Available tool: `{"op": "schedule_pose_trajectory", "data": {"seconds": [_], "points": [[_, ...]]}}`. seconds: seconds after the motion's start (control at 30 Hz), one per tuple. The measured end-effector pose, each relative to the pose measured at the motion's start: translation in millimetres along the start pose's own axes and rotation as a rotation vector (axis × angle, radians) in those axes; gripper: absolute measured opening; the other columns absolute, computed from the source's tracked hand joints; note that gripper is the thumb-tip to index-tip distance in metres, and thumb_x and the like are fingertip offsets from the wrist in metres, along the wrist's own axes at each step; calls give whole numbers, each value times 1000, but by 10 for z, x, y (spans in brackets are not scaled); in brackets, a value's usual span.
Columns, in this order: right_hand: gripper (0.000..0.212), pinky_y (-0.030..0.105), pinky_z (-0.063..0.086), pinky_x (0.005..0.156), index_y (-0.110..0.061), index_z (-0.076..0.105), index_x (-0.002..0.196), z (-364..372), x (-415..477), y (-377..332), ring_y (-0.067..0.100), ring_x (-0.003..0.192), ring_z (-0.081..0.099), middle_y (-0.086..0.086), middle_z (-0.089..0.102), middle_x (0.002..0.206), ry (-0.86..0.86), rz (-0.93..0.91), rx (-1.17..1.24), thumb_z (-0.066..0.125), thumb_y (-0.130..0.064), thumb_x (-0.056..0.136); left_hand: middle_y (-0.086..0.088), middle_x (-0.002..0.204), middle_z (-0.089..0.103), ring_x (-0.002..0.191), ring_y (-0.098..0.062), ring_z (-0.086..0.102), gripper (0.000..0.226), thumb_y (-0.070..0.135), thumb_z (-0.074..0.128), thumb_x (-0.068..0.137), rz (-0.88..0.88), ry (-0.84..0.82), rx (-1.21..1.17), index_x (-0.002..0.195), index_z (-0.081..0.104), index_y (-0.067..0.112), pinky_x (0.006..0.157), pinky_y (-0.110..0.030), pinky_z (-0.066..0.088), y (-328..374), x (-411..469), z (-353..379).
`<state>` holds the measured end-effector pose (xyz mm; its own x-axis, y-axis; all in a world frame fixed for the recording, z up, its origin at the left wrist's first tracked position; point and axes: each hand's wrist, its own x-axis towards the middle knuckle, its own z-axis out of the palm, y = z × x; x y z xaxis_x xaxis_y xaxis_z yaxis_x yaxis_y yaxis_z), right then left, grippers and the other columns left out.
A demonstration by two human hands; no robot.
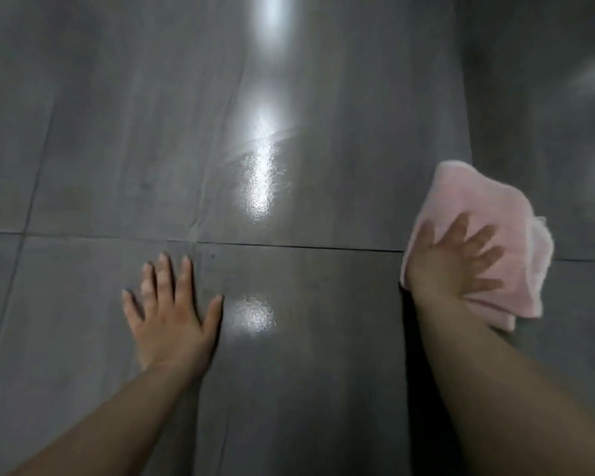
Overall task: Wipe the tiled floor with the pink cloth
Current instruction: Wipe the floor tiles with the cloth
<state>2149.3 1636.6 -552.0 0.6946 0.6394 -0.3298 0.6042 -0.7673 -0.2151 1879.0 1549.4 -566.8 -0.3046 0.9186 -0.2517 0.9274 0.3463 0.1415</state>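
A crumpled pink cloth [478, 201] lies on the grey tiled floor [117, 132] at the right. My right hand [454, 266] presses flat on top of the cloth, fingers spread, covering its near-left part. My left hand [170, 310] rests palm down on a bare tile left of centre, fingers apart and holding nothing. The cloth and right hand look slightly blurred.
Dark grout lines [306, 247] cross the floor, one running left to right just beyond my left hand. A bright light reflection [261, 180] streaks down the glossy middle tiles, with a smaller glare patch [253, 314] beside my left thumb.
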Motion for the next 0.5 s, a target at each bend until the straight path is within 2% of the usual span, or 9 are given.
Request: {"op": "schedule_pose_trajectory", "data": {"seconds": [0.07, 0.13, 0.2, 0.23, 0.27, 0.3, 0.33, 0.43, 0.5], "points": [[59, 59, -8, 110, -33, 1, 147, 249, -272, -466, 29, 142, -15, 2, -14, 156, -52, -292, -154, 25, -47, 96, -15, 151, 22, 141, -30, 14, 82, 58, 13, 73, -5, 8, 0, 139, 28, 12, 111, -45, 0, -28, 24, 35], [55, 59, -10, 108, -37, 12, 146, 510, -610, -796, 29, 144, -9, 2, -6, 157, -114, -742, -220, 28, -48, 94, -20, 145, 34, 136, -31, 20, 78, 61, 13, 81, 2, -7, 18, 134, 37, 8, 108, -44, 5, -50, 29, 45], [49, 62, 0, 106, -34, 44, 135, 638, -605, -1000, 33, 141, 21, 5, 28, 152, -109, -1248, -232, 38, -47, 88, -25, 135, 46, 127, -30, 22, 79, 59, 5, 87, 29, -27, 19, 127, 44, 5, 103, -41, 10, -59, 47, 22], [48, 65, 8, 104, -29, 55, 127, 598, -444, -1059, 36, 134, 35, 8, 41, 145, -113, -1391, -257, 41, -45, 84, -26, 133, 48, 125, -30, 22, 79, 58, 2, 88, 28, -39, 5, 125, 46, 4, 104, -40, 9, -63, 48, 16], [49, 69, 16, 101, -24, 59, 123, 555, -215, -1085, 39, 128, 43, 10, 49, 139, -46, -1433, -257, 40, -43, 82, -26, 133, 48, 125, -30, 22, 79, 58, 1, 88, 24, -45, -11, 125, 45, 4, 106, -36, 5, -64, 52, 10], [53, 70, 22, 100, -21, 58, 124, 489, 51, -1087, 41, 126, 44, 13, 49, 139, 10, -1369, -255, 35, -43, 82, -26, 133, 48, 125, -30, 22, 77, 58, 1, 88, 17, -47, -28, 125, 44, 5, 109, -32, -2, -63, 52, 0], [57, 68, 20, 104, -21, 50, 132, 369, 275, -1067, 39, 132, 37, 12, 41, 145, 52, -1230, -241, 29, -44, 84, -25, 134, 47, 126, -30, 22, 76, 58, 1, 88, 20, -39, -44, 126, 41, 7, 111, -28, -10, -67, 49, 1], [49, 54, -2, 114, -33, 18, 146, 138, 557, -992, 22, 144, 1, -4, 5, 157, 62, -532, -113, 23, -42, 97, -25, 135, 46, 126, -30, 21, 69, 55, 3, 89, 24, -52, -52, 128, 36, 9, 109, -24, -19, -84, 57, -1], [50, 53, -7, 114, -38, 7, 145, 231, 233, -1056, 21, 144, -9, -8, -6, 157, 46, -360, -128, 24, -41, 98, -25, 135, 45, 127, -30, 20, 61, 50, 14, 91, 29, -50, -47, 129, 36, 9, 109, -24, -19, -89, 44, -6]]}}
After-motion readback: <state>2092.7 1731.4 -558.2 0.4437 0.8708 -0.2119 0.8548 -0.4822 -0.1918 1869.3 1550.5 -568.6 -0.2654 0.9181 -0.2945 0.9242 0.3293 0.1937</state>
